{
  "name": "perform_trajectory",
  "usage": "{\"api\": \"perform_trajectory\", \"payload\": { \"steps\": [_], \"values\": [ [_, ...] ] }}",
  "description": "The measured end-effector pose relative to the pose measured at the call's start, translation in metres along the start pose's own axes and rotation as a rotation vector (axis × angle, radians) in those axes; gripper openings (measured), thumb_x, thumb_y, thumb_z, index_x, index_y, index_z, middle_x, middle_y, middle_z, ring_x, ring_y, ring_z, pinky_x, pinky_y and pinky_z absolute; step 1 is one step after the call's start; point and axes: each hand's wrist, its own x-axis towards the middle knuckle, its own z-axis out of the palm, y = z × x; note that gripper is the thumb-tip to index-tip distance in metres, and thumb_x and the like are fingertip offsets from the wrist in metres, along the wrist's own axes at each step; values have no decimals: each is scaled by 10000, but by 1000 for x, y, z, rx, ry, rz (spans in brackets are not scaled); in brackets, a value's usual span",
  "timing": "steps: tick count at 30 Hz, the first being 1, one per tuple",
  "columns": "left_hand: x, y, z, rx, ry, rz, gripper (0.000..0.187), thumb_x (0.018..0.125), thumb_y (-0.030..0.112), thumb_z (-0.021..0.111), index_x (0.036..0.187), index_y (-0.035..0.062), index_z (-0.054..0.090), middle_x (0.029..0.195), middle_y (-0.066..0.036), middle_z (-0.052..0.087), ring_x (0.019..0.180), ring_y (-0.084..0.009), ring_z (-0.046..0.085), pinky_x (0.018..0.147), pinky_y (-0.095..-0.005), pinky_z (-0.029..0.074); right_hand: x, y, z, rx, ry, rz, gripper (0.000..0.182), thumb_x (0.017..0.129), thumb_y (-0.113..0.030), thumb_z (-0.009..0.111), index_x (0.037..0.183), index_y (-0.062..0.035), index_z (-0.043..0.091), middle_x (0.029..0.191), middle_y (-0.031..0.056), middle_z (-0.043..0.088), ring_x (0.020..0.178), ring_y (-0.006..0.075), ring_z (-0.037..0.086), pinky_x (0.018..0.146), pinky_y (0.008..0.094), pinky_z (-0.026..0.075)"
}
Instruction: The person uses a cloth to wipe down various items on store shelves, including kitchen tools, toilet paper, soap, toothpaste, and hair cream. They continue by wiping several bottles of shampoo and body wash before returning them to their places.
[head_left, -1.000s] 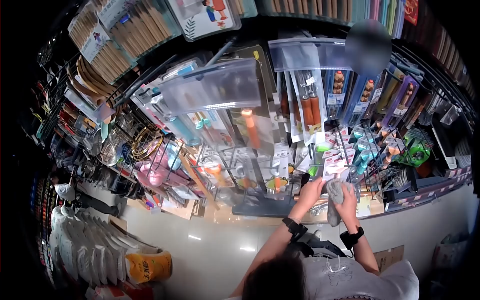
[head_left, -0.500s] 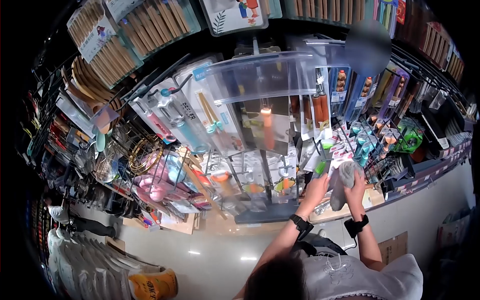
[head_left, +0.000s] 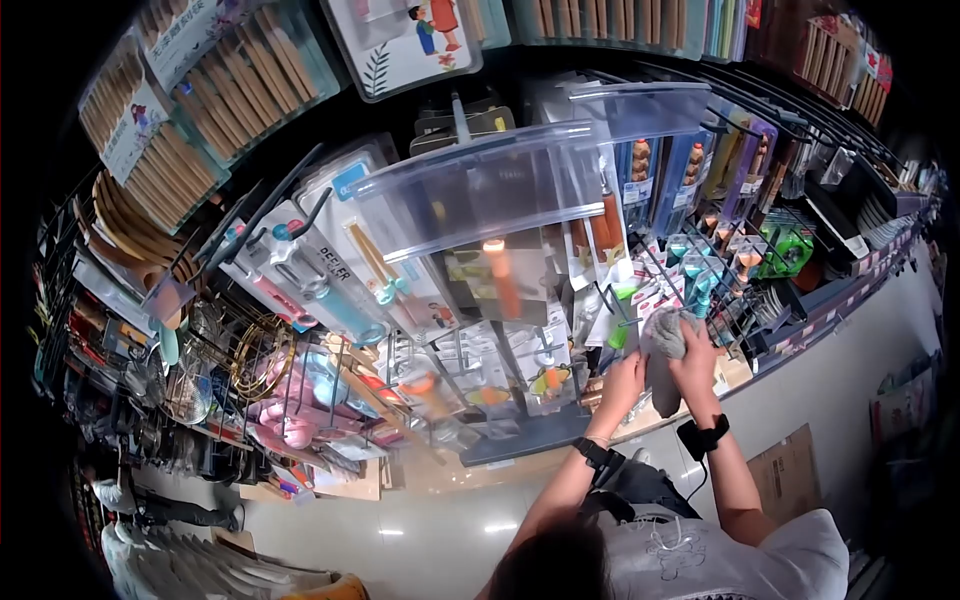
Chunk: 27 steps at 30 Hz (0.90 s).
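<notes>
A bunched grey cloth (head_left: 664,345) is gripped in my right hand (head_left: 694,366), its lower end hanging down between my wrists. My left hand (head_left: 623,384) is just left of the cloth, fingers curled up towards the small carded packs (head_left: 645,305) on the hooks. What its fingers hold, if anything, is hidden. Close above that hand hangs a bright green item (head_left: 620,333). Teal-handled tools (head_left: 704,288) hang beyond the cloth.
A peeler pack (head_left: 335,290) and clear plastic covers (head_left: 490,190) hang on the rack to my left. Metal hooks (head_left: 318,205) jut outward. A cardboard box (head_left: 785,470) stands on the floor at right. Another person (head_left: 165,505) is at far left.
The camera view has turned, so the rack appears shifted left and down. Both hands and the grey cloth sit slightly further left; my right hand still grips the cloth.
</notes>
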Motion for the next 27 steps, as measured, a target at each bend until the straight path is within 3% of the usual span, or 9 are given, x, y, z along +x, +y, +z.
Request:
{"api": "perform_trajectory", "payload": {
  "steps": [3, 9, 11, 12, 14, 15, 18, 21, 27],
  "values": [
    [6, -16, -3, 102, -8, -15, 191, 960, 230, 516, 930, 61, 599, 699, -255, 604, 669, -460, 591, 577, -550, 453, -21, 15, 17, -85, 20, -34, 532, 665, -48, 687, 1188, -86, 598, 1220, 197, 538, 966, 424, 598, 797, 453, 518],
    [1, -3, -13, 198, -20, -25, 253, 977, 278, 509, 898, 56, 599, 695, -231, 612, 664, -446, 600, 581, -526, 464, -63, 42, 16, -232, -562, -137, 465, 653, -102, 686, 1117, -109, 653, 1068, 200, 606, 838, 387, 648, 738, 453, 536],
    [-13, 42, -12, 467, 71, -256, 207, 954, 243, 546, 930, 52, 620, 793, -204, 639, 758, -407, 627, 654, -507, 483, -60, 55, -3, -190, -633, -96, 410, 651, -94, 668, 1061, -102, 674, 1028, 204, 623, 831, 381, 653, 743, 467, 535],
    [-18, 64, -9, 484, 168, -181, 195, 943, 230, 560, 956, 45, 621, 839, -197, 630, 800, -399, 620, 694, -497, 482, -59, 65, -5, -158, -609, -86, 343, 651, -106, 666, 993, -95, 685, 985, 207, 637, 829, 373, 659, 732, 476, 532],
    [-24, 96, 6, 511, 349, -29, 196, 922, 202, 588, 1008, 30, 624, 930, -182, 612, 884, -382, 605, 773, -477, 479, -51, 78, -17, -201, -683, -36, 356, 664, -136, 678, 1019, -104, 674, 1003, 215, 629, 863, 374, 657, 757, 463, 532],
    [-27, 101, 20, 404, 178, 16, 214, 915, 195, 596, 1042, 23, 615, 962, -184, 591, 914, -385, 588, 802, -470, 470, -49, 85, -23, -218, -725, -7, 364, 671, -151, 685, 1032, -109, 669, 1012, 219, 625, 880, 374, 655, 770, 457, 533],
    [-43, 121, 76, 128, -267, 109, 311, 909, 189, 603, 1161, 9, 576, 1061, -196, 525, 980, -400, 551, 856, -449, 456, -61, 130, -31, -17, -480, -47, 184, 740, -207, 641, 884, -95, 665, 908, 205, 649, 793, 367, 658, 684, 450, 527],
    [-42, 152, 138, 221, -264, 112, 282, 924, 166, 560, 1130, -27, 543, 1069, -236, 498, 996, -423, 532, 853, -474, 459, -62, 177, -56, 14, -445, -31, 195, 797, -287, 589, 811, -104, 656, 766, 166, 646, 723, 363, 643, 631, 456, 507],
    [-46, 191, 264, 186, -545, 386, 252, 915, 130, 536, 1066, -72, 536, 1090, -222, 529, 1036, -391, 535, 879, -449, 479, -96, 282, -131, -152, -175, 292, 197, 818, -278, 570, 780, -102, 649, 802, 138, 653, 787, 356, 640, 642, 446, 509]
  ]
}}
